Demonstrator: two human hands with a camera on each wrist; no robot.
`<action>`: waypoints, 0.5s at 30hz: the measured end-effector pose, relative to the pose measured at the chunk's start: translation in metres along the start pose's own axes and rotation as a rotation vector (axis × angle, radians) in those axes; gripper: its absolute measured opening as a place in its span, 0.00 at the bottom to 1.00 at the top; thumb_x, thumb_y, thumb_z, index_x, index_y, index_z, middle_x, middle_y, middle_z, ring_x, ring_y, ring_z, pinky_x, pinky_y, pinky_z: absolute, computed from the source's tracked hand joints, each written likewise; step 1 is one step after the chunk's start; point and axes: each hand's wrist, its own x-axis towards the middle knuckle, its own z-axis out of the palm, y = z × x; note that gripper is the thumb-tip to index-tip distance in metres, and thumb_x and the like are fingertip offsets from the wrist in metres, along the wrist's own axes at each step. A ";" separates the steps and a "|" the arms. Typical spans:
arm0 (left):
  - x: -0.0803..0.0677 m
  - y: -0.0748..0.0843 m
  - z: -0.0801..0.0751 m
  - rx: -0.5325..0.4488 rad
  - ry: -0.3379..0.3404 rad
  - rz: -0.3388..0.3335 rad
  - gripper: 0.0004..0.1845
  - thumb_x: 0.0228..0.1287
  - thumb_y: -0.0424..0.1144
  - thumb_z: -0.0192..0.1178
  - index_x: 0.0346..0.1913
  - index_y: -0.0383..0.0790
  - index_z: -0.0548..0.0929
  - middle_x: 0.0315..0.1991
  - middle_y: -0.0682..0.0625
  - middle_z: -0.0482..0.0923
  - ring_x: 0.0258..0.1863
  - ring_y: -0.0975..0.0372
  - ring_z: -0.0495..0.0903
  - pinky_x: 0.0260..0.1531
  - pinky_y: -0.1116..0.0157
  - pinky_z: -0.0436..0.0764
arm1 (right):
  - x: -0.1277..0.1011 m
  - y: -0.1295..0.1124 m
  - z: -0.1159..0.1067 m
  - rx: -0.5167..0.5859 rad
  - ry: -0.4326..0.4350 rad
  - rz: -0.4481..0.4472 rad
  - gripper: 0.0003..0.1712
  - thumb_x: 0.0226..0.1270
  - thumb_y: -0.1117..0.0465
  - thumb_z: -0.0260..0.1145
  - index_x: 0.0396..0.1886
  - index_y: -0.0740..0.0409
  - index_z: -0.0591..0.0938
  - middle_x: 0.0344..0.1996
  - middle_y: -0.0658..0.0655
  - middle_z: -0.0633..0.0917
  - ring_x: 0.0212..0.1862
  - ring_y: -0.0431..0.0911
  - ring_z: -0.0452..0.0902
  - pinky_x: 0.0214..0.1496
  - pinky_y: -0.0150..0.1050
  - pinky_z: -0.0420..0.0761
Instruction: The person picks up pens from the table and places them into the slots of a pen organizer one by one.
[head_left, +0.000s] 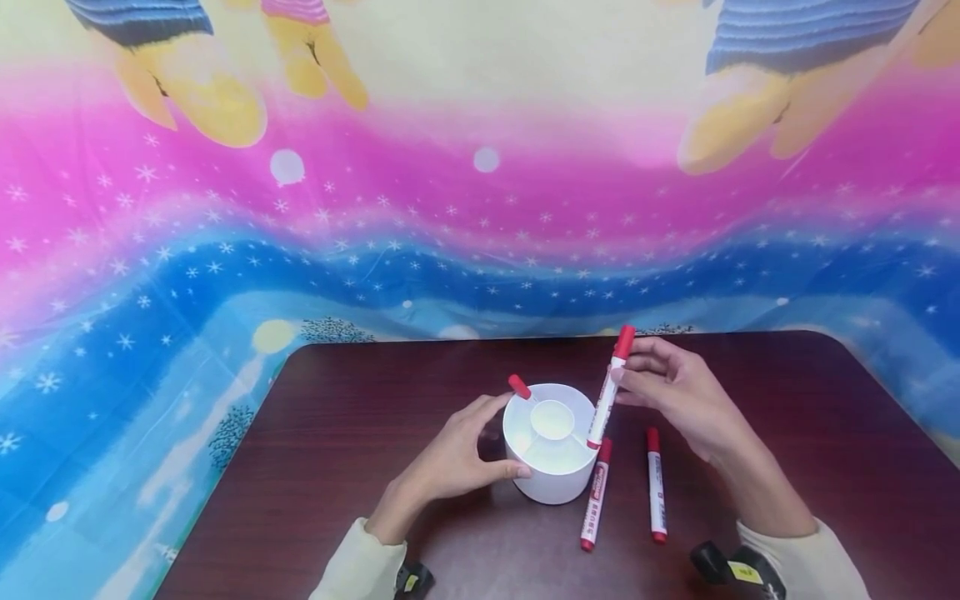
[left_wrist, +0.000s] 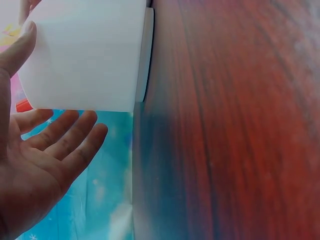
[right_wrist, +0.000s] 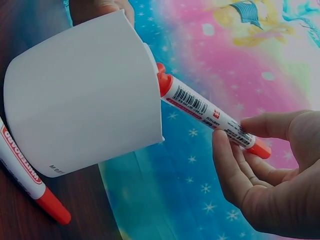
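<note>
1. In the head view we see the whole bench [head_left: 360,433] with the white cup [head_left: 547,475] near its middle; the wrist views show only the cup's outer wall.
2. Only the head view looks into the cup: it has a small round inner well, and one red-capped marker [head_left: 519,387] sticks out over its far-left rim.
3. Our right hand [head_left: 678,392] pinches a second marker [head_left: 609,392] near its upper end, fingers curled round the barrel; its lower end sits at the cup's right rim.
4. The right wrist view shows that pinch close up, thumb over the barrel and fingers [right_wrist: 235,165] under it, with the marker's other end at the cup's lip.
5. Our left hand [head_left: 457,458] rests against the cup's left side. The left wrist view shows the fingers [left_wrist: 65,132] nearly straight, the thumb on the cup's wall.
6. Two more markers [head_left: 626,496] lie flat on the bench just right of the cup.
</note>
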 end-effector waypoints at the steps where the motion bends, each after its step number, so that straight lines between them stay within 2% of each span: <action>1: 0.000 0.000 0.000 0.000 0.001 0.000 0.53 0.54 0.62 0.81 0.81 0.60 0.68 0.65 0.59 0.79 0.63 0.64 0.79 0.64 0.56 0.85 | 0.000 0.000 0.001 0.001 0.000 -0.001 0.31 0.78 0.61 0.69 0.73 0.69 0.70 0.48 0.50 0.86 0.46 0.39 0.90 0.52 0.40 0.92; 10: 0.000 0.000 0.000 -0.006 0.003 -0.005 0.52 0.54 0.62 0.81 0.81 0.60 0.68 0.65 0.59 0.80 0.63 0.64 0.78 0.64 0.54 0.85 | 0.003 0.005 0.004 -0.054 0.015 0.016 0.31 0.78 0.60 0.70 0.73 0.68 0.72 0.52 0.62 0.86 0.44 0.38 0.90 0.49 0.40 0.92; 15: 0.000 0.001 0.000 -0.003 0.005 -0.007 0.52 0.54 0.63 0.81 0.81 0.60 0.69 0.65 0.58 0.80 0.62 0.64 0.79 0.64 0.53 0.85 | 0.004 0.006 0.004 -0.076 0.016 0.022 0.29 0.79 0.59 0.69 0.72 0.68 0.73 0.52 0.62 0.87 0.43 0.39 0.90 0.48 0.38 0.92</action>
